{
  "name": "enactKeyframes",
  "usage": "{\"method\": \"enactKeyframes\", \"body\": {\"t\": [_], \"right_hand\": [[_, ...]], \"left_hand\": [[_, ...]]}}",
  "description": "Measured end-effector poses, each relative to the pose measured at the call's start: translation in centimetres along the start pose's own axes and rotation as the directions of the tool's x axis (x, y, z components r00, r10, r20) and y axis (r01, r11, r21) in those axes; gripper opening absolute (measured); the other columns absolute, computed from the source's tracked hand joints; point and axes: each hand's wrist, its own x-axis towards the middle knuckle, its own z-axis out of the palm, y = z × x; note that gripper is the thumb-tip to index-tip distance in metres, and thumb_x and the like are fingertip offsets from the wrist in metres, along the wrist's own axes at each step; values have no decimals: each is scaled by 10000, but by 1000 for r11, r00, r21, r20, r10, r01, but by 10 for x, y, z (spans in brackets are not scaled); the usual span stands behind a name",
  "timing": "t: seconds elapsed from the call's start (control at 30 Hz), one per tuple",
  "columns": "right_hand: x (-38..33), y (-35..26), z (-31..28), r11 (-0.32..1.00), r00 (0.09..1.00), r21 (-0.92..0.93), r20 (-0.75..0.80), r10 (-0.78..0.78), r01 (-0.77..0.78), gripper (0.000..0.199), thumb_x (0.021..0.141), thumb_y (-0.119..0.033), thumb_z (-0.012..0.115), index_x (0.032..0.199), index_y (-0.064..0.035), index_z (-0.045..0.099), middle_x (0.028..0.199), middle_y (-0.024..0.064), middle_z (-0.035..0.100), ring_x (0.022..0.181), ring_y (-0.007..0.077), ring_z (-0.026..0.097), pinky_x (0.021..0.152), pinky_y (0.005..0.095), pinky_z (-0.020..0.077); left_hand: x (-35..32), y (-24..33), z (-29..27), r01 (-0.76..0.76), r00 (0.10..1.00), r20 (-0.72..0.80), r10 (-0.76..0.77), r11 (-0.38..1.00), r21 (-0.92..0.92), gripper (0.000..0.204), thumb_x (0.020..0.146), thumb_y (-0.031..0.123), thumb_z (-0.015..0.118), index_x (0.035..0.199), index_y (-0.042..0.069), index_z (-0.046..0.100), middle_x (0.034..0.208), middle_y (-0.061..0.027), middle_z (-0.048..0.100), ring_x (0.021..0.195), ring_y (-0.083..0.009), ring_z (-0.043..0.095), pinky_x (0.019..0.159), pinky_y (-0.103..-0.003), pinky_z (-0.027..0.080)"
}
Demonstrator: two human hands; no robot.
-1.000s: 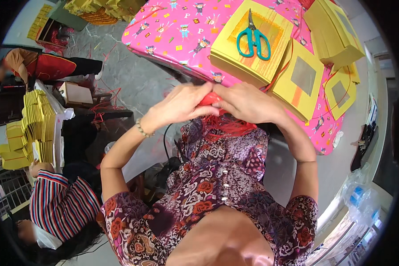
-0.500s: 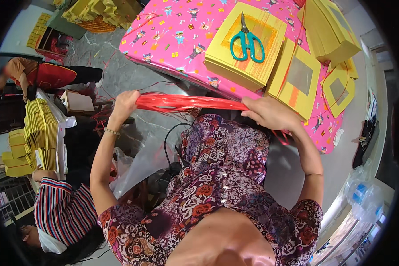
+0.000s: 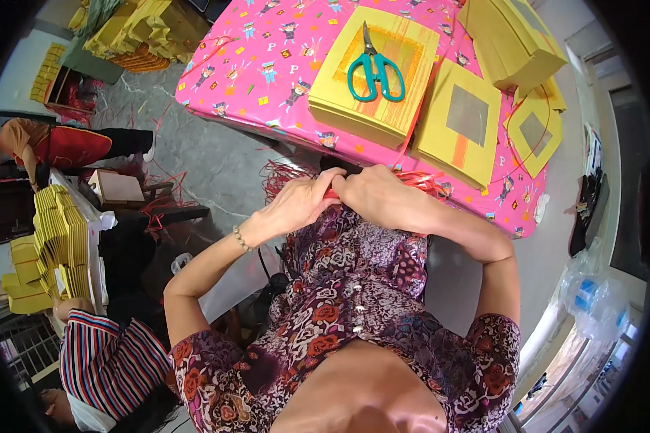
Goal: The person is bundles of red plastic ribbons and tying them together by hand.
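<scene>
Close together in front of my body, both hands grip a bundle of red plastic ribbon (image 3: 420, 180). My left hand (image 3: 305, 199) is closed on it, its fingertips touching the other hand. Over the bundle, my right hand (image 3: 374, 195) is closed too, with loose strands fanning out beyond it. More thin red strands (image 3: 285, 180) spread past my left hand. Teal-handled scissors (image 3: 375, 76) lie with blades apart on a stack of yellow cardboard pieces (image 3: 365, 123), on the pink patterned table cover (image 3: 245, 94). The strands inside my fingers are hidden.
Further yellow card stacks (image 3: 458, 123) with grey windows cover the table's right side. At left, two people work by a bench with yellow cards (image 3: 61, 227). A white box (image 3: 115, 187) stands near them. Clear plastic bottles (image 3: 592, 307) sit at far right.
My hands have come together from a wide spread, and the ribbon bundle stretched straight between them is now gathered at the middle. The view has shifted slightly.
</scene>
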Motion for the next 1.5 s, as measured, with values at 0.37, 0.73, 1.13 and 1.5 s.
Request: {"method": "enactKeyframes", "body": {"t": [0.37,0.73,1.13,1.5], "right_hand": [[-38,23,-15,996,997,61,11,71,-72,126,833,-108,528,842,2,468,688,179,601,694,380,606,600,463,440],[-16,2,-19,999,1000,-47,-1,4,-4,123,811,-73,530,894,15,510,706,166,621,667,330,641,558,429,480],[-38,39,-55,959,779,215,-562,277,-186,152,885,-131,564,934,10,588,843,154,594,820,327,600,702,379,473],[27,-9,-6,662,477,680,-716,510,315,224,937,-106,522,1078,51,599,1068,132,549,992,227,571,854,309,445]], "left_hand": [[-36,-34,-7,-45,999,37,41,990,133,238,751,45,613,960,26,503,726,-130,562,681,-321,575,662,-399,458],[31,15,-24,225,898,436,-58,912,-342,305,944,292,478,1062,12,509,803,-170,597,757,-366,576,684,-403,461],[18,16,-40,163,951,-63,-303,664,-730,185,981,188,412,967,38,517,619,60,358,552,-29,338,497,-213,281],[50,34,-14,-52,812,-468,-348,756,-653,297,999,187,417,1209,-9,489,733,-20,540,663,-79,497,579,-248,420]]}}
